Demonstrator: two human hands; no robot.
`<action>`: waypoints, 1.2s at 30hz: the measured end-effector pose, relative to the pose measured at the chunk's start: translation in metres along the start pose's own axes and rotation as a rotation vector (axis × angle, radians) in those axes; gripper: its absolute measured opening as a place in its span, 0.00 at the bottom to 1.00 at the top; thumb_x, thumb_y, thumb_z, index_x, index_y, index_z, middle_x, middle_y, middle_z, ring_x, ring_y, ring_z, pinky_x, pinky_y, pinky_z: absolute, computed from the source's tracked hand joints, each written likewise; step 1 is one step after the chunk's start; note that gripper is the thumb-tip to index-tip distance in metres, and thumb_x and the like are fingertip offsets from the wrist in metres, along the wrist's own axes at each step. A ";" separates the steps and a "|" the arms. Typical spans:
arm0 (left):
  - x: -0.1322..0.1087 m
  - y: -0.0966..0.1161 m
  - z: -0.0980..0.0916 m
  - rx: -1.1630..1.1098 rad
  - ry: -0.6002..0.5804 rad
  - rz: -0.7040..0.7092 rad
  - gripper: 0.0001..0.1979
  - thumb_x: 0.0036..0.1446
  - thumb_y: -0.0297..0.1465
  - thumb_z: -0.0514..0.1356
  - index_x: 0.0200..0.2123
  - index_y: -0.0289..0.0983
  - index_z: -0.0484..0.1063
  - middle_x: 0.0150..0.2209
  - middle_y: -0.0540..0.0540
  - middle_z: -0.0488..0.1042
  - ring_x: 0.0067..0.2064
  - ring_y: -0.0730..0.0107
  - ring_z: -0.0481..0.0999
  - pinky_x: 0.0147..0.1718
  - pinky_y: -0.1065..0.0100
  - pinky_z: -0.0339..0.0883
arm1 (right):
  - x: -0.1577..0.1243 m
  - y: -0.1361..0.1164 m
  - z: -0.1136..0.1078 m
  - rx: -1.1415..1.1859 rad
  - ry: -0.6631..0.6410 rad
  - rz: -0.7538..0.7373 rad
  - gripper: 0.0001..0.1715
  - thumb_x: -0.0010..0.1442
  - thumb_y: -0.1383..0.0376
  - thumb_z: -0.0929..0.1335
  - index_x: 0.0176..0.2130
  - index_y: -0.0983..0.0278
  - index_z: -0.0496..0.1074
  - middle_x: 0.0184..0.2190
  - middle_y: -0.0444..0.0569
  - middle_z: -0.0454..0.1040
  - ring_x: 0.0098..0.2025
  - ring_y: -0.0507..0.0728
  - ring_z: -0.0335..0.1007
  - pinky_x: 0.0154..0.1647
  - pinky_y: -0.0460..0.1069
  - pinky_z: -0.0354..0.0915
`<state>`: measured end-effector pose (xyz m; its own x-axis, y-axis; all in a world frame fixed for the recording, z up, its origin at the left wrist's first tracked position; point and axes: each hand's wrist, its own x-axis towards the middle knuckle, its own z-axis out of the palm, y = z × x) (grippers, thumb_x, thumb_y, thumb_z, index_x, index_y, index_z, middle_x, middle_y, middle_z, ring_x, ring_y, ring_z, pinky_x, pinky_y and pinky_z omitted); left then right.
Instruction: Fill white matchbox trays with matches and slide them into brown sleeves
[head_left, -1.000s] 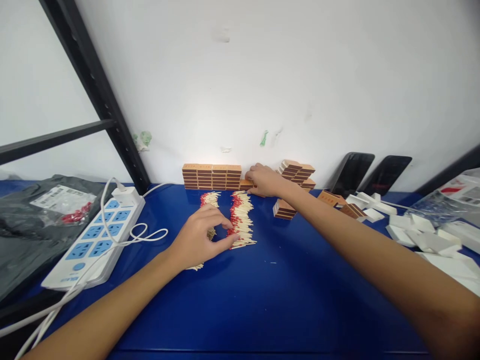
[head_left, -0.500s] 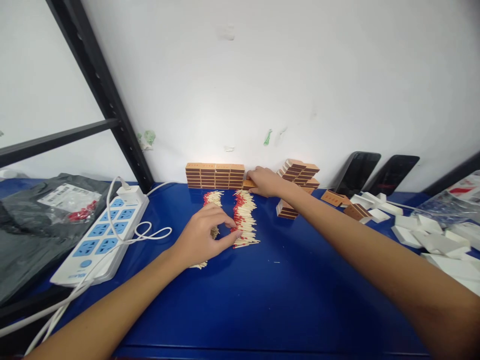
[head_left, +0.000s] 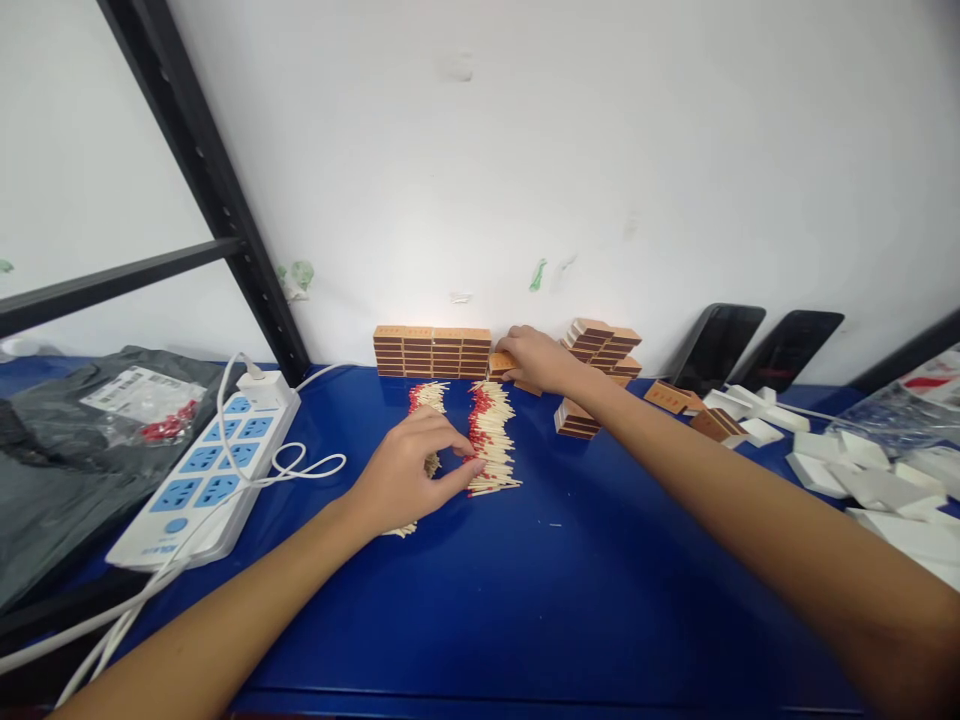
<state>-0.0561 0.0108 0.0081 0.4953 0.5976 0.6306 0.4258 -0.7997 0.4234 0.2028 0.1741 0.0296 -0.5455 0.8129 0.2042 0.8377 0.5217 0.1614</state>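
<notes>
Two rows of red-tipped matches (head_left: 491, 440) lie on the blue table (head_left: 570, 600). My left hand (head_left: 409, 470) rests over the left row, thumb and fingers curled in a pinch at the matches between the rows. My right hand (head_left: 536, 358) reaches to the wall and closes on an orange matchbox (head_left: 501, 362), raised beside the neat stack of matchboxes (head_left: 433, 352). A looser pile of matchboxes (head_left: 600, 350) sits just right of that hand.
A white and blue power strip (head_left: 210, 470) with its cord lies at left, beside a grey plastic bag (head_left: 67, 440). White matchbox trays (head_left: 847, 470) are scattered at right. Two dark phones (head_left: 750, 345) lean on the wall. A black shelf frame (head_left: 202, 190) rises at left.
My right hand has lifted the matchbox slightly off the table next to the stack. My left hand has hardly moved on the matches. The view shifted a little.
</notes>
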 end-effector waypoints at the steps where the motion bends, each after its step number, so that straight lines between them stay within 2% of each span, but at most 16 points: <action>1: 0.000 0.000 0.000 -0.002 0.002 0.003 0.05 0.64 0.34 0.67 0.36 0.39 0.78 0.33 0.48 0.80 0.37 0.66 0.75 0.43 0.61 0.71 | -0.001 -0.001 0.001 -0.005 0.005 0.006 0.24 0.61 0.60 0.76 0.54 0.65 0.75 0.52 0.61 0.74 0.53 0.68 0.71 0.51 0.56 0.66; 5: 0.000 0.000 0.000 -0.008 0.007 0.003 0.05 0.65 0.33 0.67 0.36 0.39 0.79 0.33 0.48 0.80 0.38 0.67 0.75 0.43 0.61 0.70 | -0.004 -0.005 0.003 -0.038 0.020 0.033 0.23 0.62 0.61 0.75 0.55 0.65 0.72 0.53 0.60 0.73 0.51 0.66 0.71 0.50 0.55 0.64; 13: -0.001 0.000 0.000 -0.012 -0.010 -0.013 0.06 0.65 0.34 0.67 0.36 0.39 0.79 0.34 0.48 0.80 0.37 0.67 0.75 0.43 0.61 0.71 | -0.010 -0.010 -0.002 -0.116 0.017 0.066 0.17 0.64 0.59 0.72 0.49 0.65 0.72 0.48 0.62 0.78 0.52 0.69 0.69 0.48 0.56 0.61; 18: 0.000 0.000 0.000 -0.005 -0.004 -0.012 0.06 0.65 0.34 0.67 0.36 0.39 0.79 0.34 0.48 0.80 0.38 0.67 0.76 0.43 0.61 0.71 | -0.009 -0.015 -0.001 -0.116 0.021 0.068 0.18 0.66 0.57 0.71 0.49 0.67 0.72 0.48 0.63 0.78 0.52 0.69 0.69 0.47 0.55 0.61; 22: 0.000 0.000 0.000 -0.007 -0.010 -0.013 0.06 0.65 0.34 0.67 0.36 0.39 0.79 0.34 0.48 0.80 0.38 0.66 0.75 0.44 0.61 0.71 | -0.009 -0.009 -0.004 -0.108 0.020 0.072 0.19 0.67 0.55 0.71 0.50 0.67 0.74 0.48 0.63 0.78 0.52 0.68 0.69 0.46 0.55 0.60; 25: 0.000 0.000 0.000 -0.011 -0.012 -0.017 0.05 0.65 0.33 0.67 0.36 0.39 0.79 0.34 0.48 0.80 0.38 0.67 0.75 0.43 0.61 0.70 | -0.013 0.002 -0.012 -0.105 0.018 0.070 0.16 0.68 0.58 0.69 0.50 0.67 0.76 0.48 0.61 0.79 0.52 0.67 0.69 0.47 0.55 0.60; 28: -0.001 -0.001 0.001 -0.015 -0.013 -0.014 0.05 0.65 0.34 0.67 0.36 0.39 0.79 0.34 0.48 0.80 0.38 0.66 0.75 0.44 0.61 0.71 | -0.018 0.013 -0.020 -0.117 0.001 0.062 0.12 0.69 0.65 0.67 0.46 0.66 0.79 0.46 0.60 0.80 0.52 0.67 0.68 0.47 0.56 0.59; 31: -0.001 -0.001 0.001 -0.012 -0.017 -0.017 0.06 0.65 0.34 0.67 0.36 0.39 0.79 0.34 0.48 0.81 0.38 0.66 0.75 0.44 0.60 0.71 | -0.021 0.018 -0.023 -0.136 -0.034 0.046 0.14 0.66 0.71 0.65 0.44 0.66 0.81 0.45 0.61 0.81 0.51 0.68 0.67 0.47 0.57 0.58; 36: -0.001 -0.001 0.000 -0.004 -0.018 -0.024 0.06 0.66 0.35 0.66 0.36 0.39 0.79 0.33 0.48 0.80 0.38 0.66 0.76 0.43 0.60 0.71 | -0.021 0.013 -0.021 -0.150 -0.091 0.022 0.15 0.65 0.70 0.64 0.40 0.67 0.82 0.41 0.64 0.81 0.50 0.69 0.67 0.45 0.58 0.58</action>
<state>-0.0574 0.0107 0.0070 0.4987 0.6173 0.6085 0.4348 -0.7854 0.4405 0.2253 0.1581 0.0481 -0.5173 0.8470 0.1223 0.8325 0.4649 0.3014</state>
